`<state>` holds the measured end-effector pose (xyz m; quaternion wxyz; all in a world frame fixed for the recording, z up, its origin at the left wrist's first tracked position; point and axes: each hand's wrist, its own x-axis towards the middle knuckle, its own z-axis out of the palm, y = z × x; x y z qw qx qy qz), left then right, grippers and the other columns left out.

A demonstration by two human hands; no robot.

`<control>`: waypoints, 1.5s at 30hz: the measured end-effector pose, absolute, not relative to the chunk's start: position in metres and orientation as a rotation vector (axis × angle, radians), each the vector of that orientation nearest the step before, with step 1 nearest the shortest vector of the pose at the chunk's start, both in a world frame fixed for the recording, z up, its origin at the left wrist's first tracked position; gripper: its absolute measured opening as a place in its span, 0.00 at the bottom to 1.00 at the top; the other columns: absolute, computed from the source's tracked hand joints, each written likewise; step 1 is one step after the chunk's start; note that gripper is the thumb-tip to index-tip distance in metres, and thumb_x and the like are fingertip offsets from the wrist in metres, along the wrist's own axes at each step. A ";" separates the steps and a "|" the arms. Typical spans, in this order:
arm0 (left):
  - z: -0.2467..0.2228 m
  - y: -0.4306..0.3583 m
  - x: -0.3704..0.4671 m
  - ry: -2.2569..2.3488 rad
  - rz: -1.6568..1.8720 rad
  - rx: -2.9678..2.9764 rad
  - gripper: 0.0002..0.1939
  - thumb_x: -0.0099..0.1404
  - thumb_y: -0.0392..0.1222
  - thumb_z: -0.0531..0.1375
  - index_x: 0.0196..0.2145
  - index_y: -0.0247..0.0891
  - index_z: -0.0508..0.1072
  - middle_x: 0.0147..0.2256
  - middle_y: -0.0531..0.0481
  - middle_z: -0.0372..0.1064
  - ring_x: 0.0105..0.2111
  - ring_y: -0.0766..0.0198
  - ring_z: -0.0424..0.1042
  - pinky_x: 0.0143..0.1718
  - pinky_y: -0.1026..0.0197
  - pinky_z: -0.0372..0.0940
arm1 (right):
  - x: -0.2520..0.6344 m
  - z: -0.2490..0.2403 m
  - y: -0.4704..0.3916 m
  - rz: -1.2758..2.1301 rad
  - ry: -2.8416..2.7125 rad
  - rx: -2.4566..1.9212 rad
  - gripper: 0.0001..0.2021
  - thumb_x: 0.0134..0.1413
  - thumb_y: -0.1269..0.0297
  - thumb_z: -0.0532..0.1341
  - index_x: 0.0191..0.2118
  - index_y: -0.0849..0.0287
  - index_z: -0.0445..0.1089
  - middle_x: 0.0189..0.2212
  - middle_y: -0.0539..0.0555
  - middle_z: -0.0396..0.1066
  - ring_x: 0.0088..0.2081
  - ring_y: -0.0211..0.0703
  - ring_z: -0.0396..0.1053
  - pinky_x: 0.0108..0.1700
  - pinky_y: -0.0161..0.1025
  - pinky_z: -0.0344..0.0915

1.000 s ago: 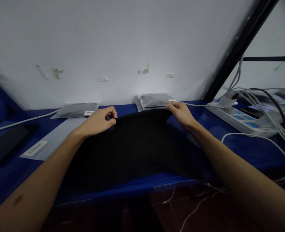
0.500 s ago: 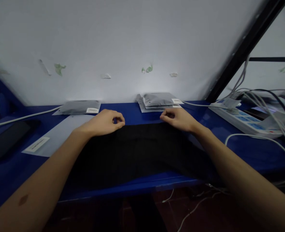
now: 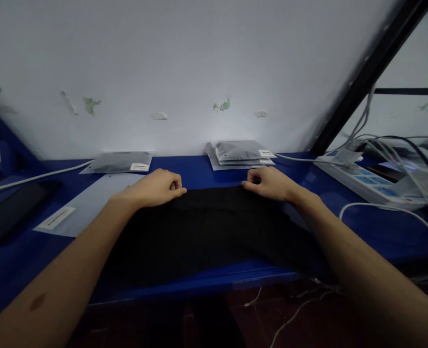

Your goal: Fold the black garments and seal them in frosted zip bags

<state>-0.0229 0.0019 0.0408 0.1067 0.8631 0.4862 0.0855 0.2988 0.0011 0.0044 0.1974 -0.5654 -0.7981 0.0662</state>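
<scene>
A black cloth (image 3: 206, 232) lies spread on the blue table (image 3: 199, 175), its near part reaching the front edge. My left hand (image 3: 156, 187) pinches the cloth's far left corner, fingers curled. At the far right corner, my right hand (image 3: 272, 183) grips the same cloth between thumb and bent fingers. The cloth's far edge runs fairly straight between both hands. Under and beside my left wrist lies a flat pale bag (image 3: 91, 200) with a white label.
Grey packets lie at the back left (image 3: 118, 162) and, stacked, at the back centre (image 3: 239, 151). A dark phone-like slab (image 3: 14, 208) rests at the left. At the right are a white power strip (image 3: 366, 181) and tangled cables. A white wall (image 3: 185, 58) stands behind.
Both hands have moved slightly and their fingers have closed down more on the cloth's far edge. The cloth has shifted a little.
</scene>
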 end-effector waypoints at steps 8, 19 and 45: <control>0.037 0.005 -0.022 1.487 0.279 2.625 0.14 0.65 0.51 0.55 0.32 0.40 0.74 0.31 0.47 0.75 0.30 0.59 0.71 0.32 0.58 0.58 | 0.302 0.002 0.007 0.156 -2.149 -1.557 0.18 0.56 0.46 0.60 0.25 0.54 0.66 0.24 0.51 0.71 0.26 0.42 0.66 0.30 0.40 0.57; 0.033 0.009 -0.023 1.467 0.357 2.598 0.13 0.65 0.51 0.56 0.34 0.40 0.73 0.33 0.46 0.75 0.33 0.58 0.72 0.35 0.57 0.60 | 0.304 -0.002 0.010 0.092 -2.111 -1.538 0.15 0.58 0.49 0.61 0.29 0.54 0.71 0.29 0.53 0.75 0.30 0.45 0.69 0.34 0.43 0.62; 0.029 0.011 -0.023 1.420 0.396 2.559 0.10 0.65 0.50 0.58 0.34 0.41 0.69 0.32 0.48 0.74 0.33 0.58 0.72 0.35 0.58 0.60 | 0.310 -0.008 0.015 0.147 -2.140 -1.510 0.10 0.57 0.53 0.63 0.34 0.54 0.74 0.32 0.53 0.76 0.35 0.47 0.71 0.38 0.44 0.64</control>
